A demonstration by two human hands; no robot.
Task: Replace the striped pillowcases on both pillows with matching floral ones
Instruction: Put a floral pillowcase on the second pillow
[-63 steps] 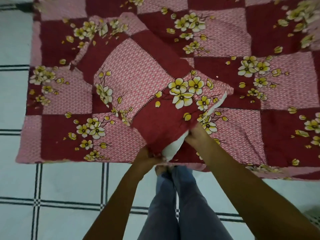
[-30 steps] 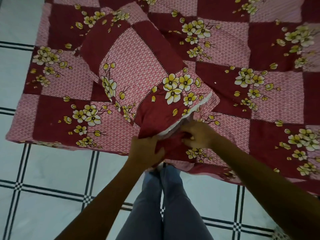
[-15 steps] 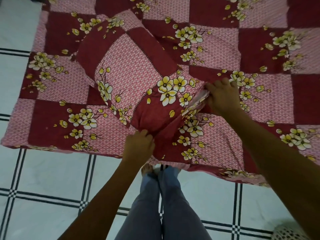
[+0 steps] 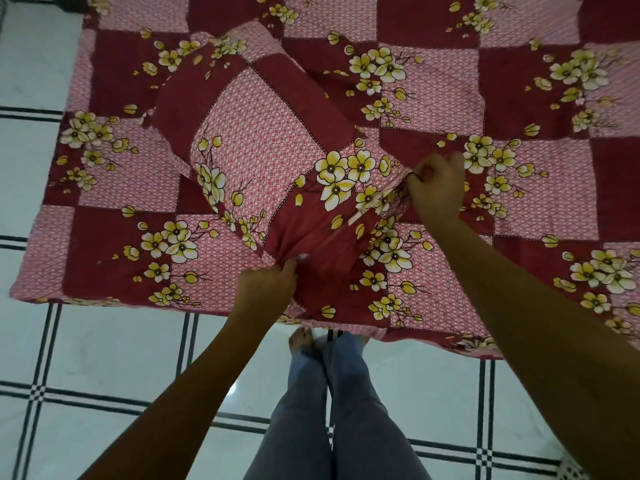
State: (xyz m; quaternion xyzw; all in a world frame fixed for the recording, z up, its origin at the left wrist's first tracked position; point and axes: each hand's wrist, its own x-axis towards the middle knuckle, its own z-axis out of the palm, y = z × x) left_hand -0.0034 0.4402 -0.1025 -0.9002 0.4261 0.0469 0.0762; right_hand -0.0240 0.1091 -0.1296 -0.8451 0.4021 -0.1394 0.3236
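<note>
Underneath, the tiled floor (image 4: pixel 104 358) carried the floral sheet (image 4: pixel 519 98), and on the sheet lay the pillow (image 4: pixel 263 147), slanted, already inside its floral case (image 4: pixel 304 233), open end toward the person. The right hand (image 4: pixel 438 190) clenched cloth at the far corner of that opening. The left hand (image 4: pixel 268 285) pinched the near corner, beside a white sliver (image 4: pixel 303 257) of bare pillow. Case and sheet shared one print, so I judged either hand might catch sheet with case, and an uneven tug could leave that sliver exposed. The person's legs (image 4: pixel 322 410) stood by the sheet's edge; no second pillow showed.
</note>
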